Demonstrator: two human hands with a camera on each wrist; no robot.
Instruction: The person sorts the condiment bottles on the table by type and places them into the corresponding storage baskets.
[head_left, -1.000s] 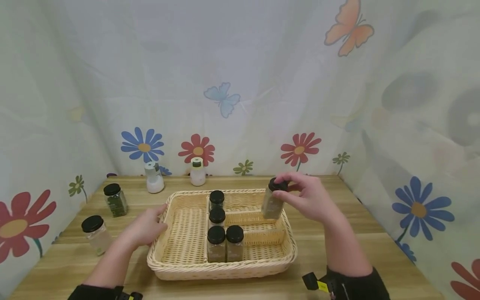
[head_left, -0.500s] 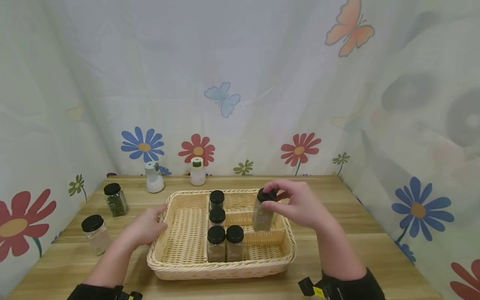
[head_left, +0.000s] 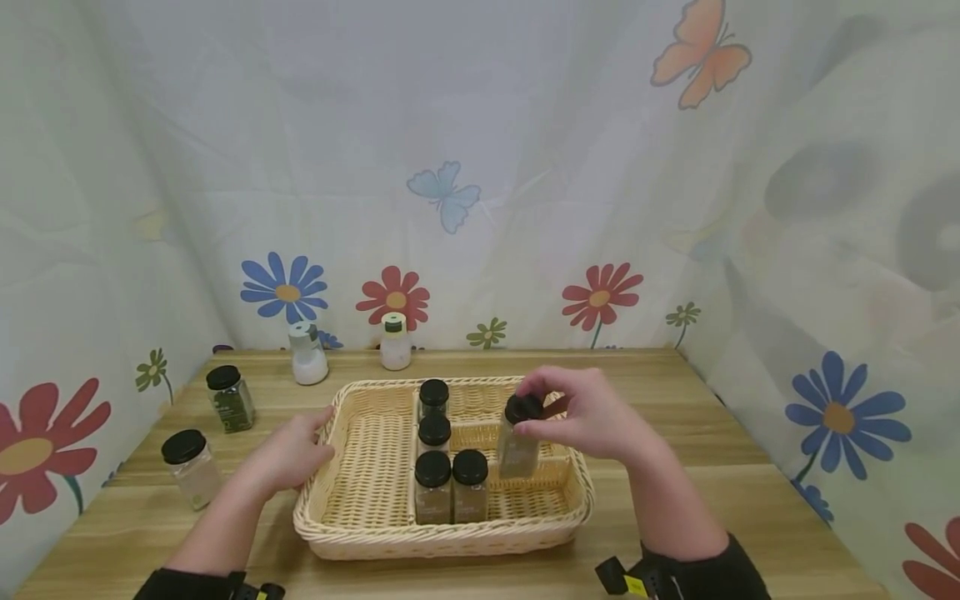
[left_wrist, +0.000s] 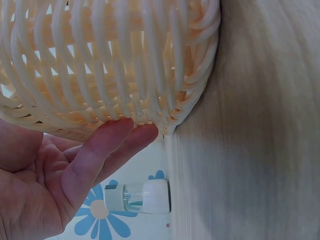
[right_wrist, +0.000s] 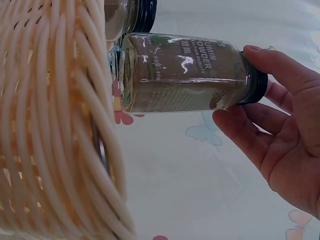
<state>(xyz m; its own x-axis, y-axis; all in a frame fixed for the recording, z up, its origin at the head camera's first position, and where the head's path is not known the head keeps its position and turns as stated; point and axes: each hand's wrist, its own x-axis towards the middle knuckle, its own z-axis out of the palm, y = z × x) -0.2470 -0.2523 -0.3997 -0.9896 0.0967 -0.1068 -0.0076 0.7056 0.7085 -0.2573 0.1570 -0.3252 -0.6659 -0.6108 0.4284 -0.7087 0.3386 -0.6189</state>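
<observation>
My right hand point(head_left: 592, 417) pinches the black lid of a cumin powder jar point(head_left: 517, 454), a clear glass jar of brown powder held upright over the right part of the wicker basket point(head_left: 360, 533). In the right wrist view, the label of the cumin powder jar point(right_wrist: 185, 70) shows, with thumb and fingertips at its lid and neck. At the basket's left side, my left hand point(head_left: 292, 454) touches the rim. The left wrist view has its fingers point(left_wrist: 107, 142) extended against the outer wicker wall point(left_wrist: 100, 60).
Several black-lidded jars point(head_left: 433, 492) stand along the basket's middle divider. Left of the basket are a jar of green herbs point(head_left: 232, 404) and a pale jar point(head_left: 195, 475). Two white-based shakers point(head_left: 310, 358) stand behind, near the patterned curtain point(head_left: 525, 208).
My right hand has moved the cumin powder jar left and nearer to me, down toward the basket's middle. The left hand stays at the basket's left side.
</observation>
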